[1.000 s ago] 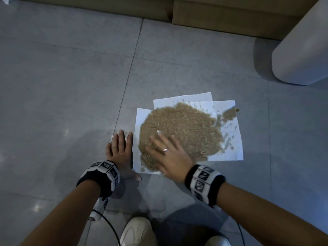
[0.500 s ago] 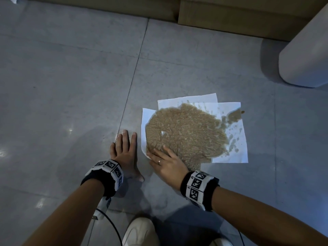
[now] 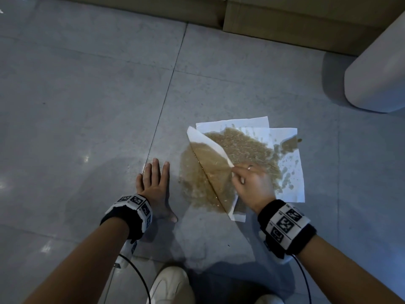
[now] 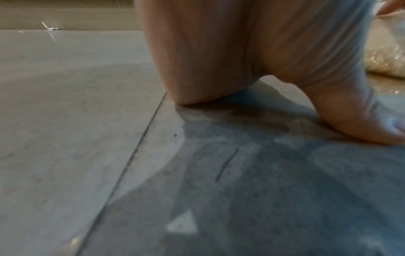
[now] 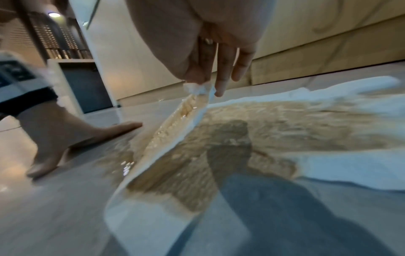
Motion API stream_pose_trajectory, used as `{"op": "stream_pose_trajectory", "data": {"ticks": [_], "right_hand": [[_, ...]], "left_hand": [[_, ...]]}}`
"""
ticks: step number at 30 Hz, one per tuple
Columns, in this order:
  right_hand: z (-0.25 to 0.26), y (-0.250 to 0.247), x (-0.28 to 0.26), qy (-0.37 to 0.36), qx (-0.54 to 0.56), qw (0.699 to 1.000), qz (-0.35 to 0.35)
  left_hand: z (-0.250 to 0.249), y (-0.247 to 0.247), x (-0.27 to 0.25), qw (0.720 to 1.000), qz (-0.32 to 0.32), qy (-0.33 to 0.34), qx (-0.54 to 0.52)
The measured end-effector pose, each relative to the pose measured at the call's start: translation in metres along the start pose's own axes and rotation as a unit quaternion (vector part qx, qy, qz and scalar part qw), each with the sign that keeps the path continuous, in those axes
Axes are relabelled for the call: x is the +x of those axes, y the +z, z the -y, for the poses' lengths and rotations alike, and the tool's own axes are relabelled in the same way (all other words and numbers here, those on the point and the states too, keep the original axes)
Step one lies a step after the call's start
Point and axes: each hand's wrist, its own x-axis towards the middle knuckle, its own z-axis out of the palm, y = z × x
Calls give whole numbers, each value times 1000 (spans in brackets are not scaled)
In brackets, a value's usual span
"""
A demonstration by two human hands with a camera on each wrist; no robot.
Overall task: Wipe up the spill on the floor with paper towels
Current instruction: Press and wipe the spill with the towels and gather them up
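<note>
White paper towels (image 3: pixel 291 176) soaked brown lie overlapped on the grey floor tile. My right hand (image 3: pixel 249 183) pinches the left edge of the top paper towel (image 5: pixel 197 90) and has folded it over to the right, lifted off the floor. A brown wet spill (image 3: pixel 192 172) shows on the bare tile beside the fold, glistening as the spill (image 5: pixel 122 155) in the right wrist view. My left hand (image 3: pixel 155 181) lies flat on the floor just left of the spill, fingers straight; the left hand (image 4: pixel 219 57) presses the tile with its thumb spread.
A white rounded bin (image 3: pixel 377 69) stands at the upper right. A beige baseboard (image 3: pixel 263 16) runs along the far edge. My white shoe (image 3: pixel 168 286) is at the bottom. A tile joint (image 3: pixel 166 97) runs past my left hand. Paper scraps (image 4: pixel 49 26) lie far left.
My right hand went from lying flat on the soaked towel to pinching its left edge and peeling it over to the right, uncovering wet spill. The left hand stayed put.
</note>
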Motion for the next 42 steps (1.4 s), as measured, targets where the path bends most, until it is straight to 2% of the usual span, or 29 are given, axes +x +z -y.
{"op": "stream_pose_trajectory", "data": {"ticks": [9,12,15,18,22,24,27,30,33,35,36,38,39,42], "right_hand": [[-9,-39,10,141,51,976,-158],[1,-48,11,101,50,970,-216],[15,-52,6,5,32,973,-230],[33,-42,-5,-80,8,984,-158],[38,-17,-25,-172,-45,984,-3],[33,-6,-34,-193,-82,975,76],[28,1,-42,-201,-115,961,150],[35,-5,-34,-168,-80,973,140],[46,-12,-6,-93,-29,991,87],[50,-13,18,-73,-69,990,100],[50,-12,29,-65,-103,980,156],[46,-6,43,-51,-161,942,291],[44,-1,46,-52,-184,923,335],[37,16,44,-51,-213,892,396]], "left_hand": [[1,-1,-1,1000,-1,8,-6],[1,0,0,1000,-5,7,-5],[1,1,0,1000,-7,8,-4],[0,2,-1,1000,-18,6,-3],[-1,3,-3,999,-31,7,-3],[-1,3,-3,999,-36,7,-1],[-1,3,-3,999,-41,7,1],[0,2,-3,1000,-29,8,-3],[0,1,-3,1000,-22,10,-5],[0,0,-4,1000,-23,11,-9],[0,0,-4,1000,-19,12,-11],[0,-1,-4,1000,-10,12,-12],[0,-2,-4,1000,-6,13,-13],[0,-3,-3,1000,-2,17,-18]]}}
